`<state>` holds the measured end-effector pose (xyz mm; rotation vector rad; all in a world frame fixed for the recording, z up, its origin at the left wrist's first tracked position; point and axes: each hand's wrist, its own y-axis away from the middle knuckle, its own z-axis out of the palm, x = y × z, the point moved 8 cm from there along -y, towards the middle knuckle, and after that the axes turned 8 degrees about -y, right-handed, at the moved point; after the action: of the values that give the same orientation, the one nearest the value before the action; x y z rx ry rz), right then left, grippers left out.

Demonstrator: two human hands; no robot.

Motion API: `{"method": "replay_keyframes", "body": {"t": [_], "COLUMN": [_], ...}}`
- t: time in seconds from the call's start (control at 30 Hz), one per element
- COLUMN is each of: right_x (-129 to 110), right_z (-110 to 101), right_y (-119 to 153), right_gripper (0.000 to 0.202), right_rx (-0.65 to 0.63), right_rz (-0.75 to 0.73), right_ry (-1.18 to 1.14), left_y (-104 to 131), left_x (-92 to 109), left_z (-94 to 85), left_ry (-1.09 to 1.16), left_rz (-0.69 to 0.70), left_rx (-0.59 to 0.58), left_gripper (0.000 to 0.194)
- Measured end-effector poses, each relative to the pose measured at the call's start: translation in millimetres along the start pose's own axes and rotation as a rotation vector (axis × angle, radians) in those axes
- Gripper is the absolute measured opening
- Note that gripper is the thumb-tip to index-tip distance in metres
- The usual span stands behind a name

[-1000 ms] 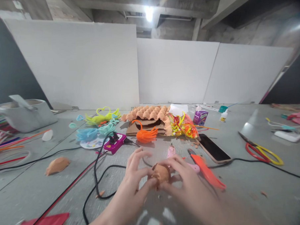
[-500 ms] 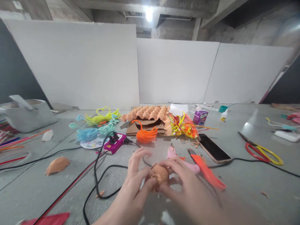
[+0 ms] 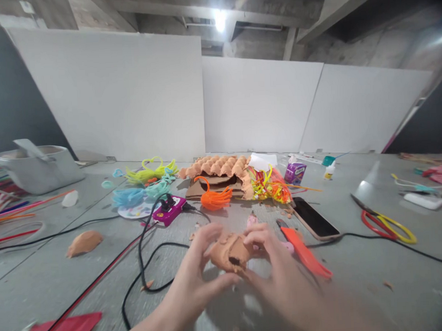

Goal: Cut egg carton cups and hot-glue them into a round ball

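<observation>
Between my two hands is a tan piece of egg carton point(image 3: 224, 248), a bulging shape with a dark hole in its near side. My left hand point(image 3: 203, 268) curls around its left side, fingertips on top and thumb below. On the right side, my right hand point(image 3: 272, 261) grips it with bent fingers over the top and the thumb underneath. Behind the right fingers, a pink tool, perhaps a glue gun point(image 3: 288, 248), is mostly hidden. An orange utility knife point(image 3: 305, 254) lies just right of that hand.
Farther back stand a tan egg-carton construction point(image 3: 221, 166), an orange pipe-cleaner bundle point(image 3: 215, 200) and a purple power strip point(image 3: 170, 211). Black cables point(image 3: 143, 266) loop at left. A phone point(image 3: 314, 219) and scissors point(image 3: 388, 224) lie right. Another carton piece point(image 3: 84, 242) rests left.
The egg carton piece has been turned, so its hole now faces me. My hands have spread slightly apart around it, and more of the piece shows.
</observation>
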<state>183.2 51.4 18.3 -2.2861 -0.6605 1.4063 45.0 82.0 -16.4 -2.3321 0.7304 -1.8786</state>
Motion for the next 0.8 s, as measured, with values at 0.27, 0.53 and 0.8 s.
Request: {"method": "replay_keyframes", "body": {"t": [0.27,0.53,0.8], "right_x": [-2.3,13.9,3.6], "right_z": [2.3,-1.1,6.3], "right_y": [-3.6,-3.2,-5.5], "right_gripper": [0.038,0.011,0.015], "right_rx": [-0.106,-0.071,-0.119], "right_rz": [-0.063,0.091,0.156], "right_ry": [0.042,0.018,0.062], "left_y": [1.7,1.4,4.5], "left_x": [-15.3,-12.1,-18.4], "left_z": [3.4,7.7,16.9], "left_ry": [0.200,0.275,0.310], "left_rz": [-0.178,-0.213,-0.300], "left_rx": [0.008,-0.004,-0.080], "left_gripper": [0.042,0.041,0.037]}}
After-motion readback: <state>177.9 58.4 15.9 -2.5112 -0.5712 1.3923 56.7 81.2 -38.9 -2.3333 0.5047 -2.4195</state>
